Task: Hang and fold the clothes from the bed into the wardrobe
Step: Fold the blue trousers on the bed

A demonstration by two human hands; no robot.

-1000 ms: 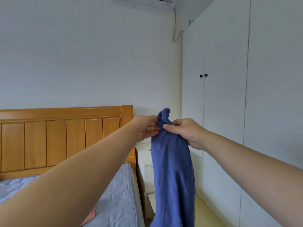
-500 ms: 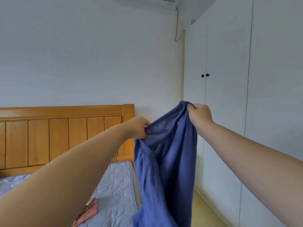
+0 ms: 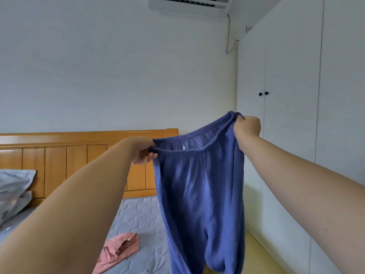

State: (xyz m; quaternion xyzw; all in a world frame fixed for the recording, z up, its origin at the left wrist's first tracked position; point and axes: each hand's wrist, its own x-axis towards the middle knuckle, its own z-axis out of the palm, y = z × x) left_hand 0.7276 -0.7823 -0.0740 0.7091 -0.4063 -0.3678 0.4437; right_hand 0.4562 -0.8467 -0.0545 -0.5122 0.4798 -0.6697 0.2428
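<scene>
While both arms were held out in front of the body, the blue trousers (image 3: 199, 194) hung in the air between the bed (image 3: 142, 214) and the wardrobe (image 3: 292, 125), stretched out by the elastic waistband (image 3: 197, 153).

Left hand (image 3: 142, 153): fingers curled round the left end of the waistband, gripping the fabric.
Right hand (image 3: 247, 128): closed in a fist round the right end, held higher than the left, so the waistband sloped up to the right.

The waist opening was pulled wide; a small white label (image 3: 183, 147) showed inside the back edge. The legs dropped straight down and ran out of the bottom of the view.

Bed: quilted grey-blue mattress, wooden headboard (image 3: 79, 155) against the wall. On the mattress lay one crumpled pink garment (image 3: 120, 250), partly hidden behind the left forearm and apart from the trousers. A grey pillow (image 3: 13, 186) lay at the far left beside the headboard.

Wardrobe: white, along the right wall, doors shut, two small black knobs (image 3: 263, 93) side by side. Contents could not be seen.

Air conditioner (image 3: 189, 4) was mounted high on the wall, a cable (image 3: 229, 36) running down from it. A yellowish strip of floor (image 3: 254, 252) lay between bed and wardrobe
</scene>
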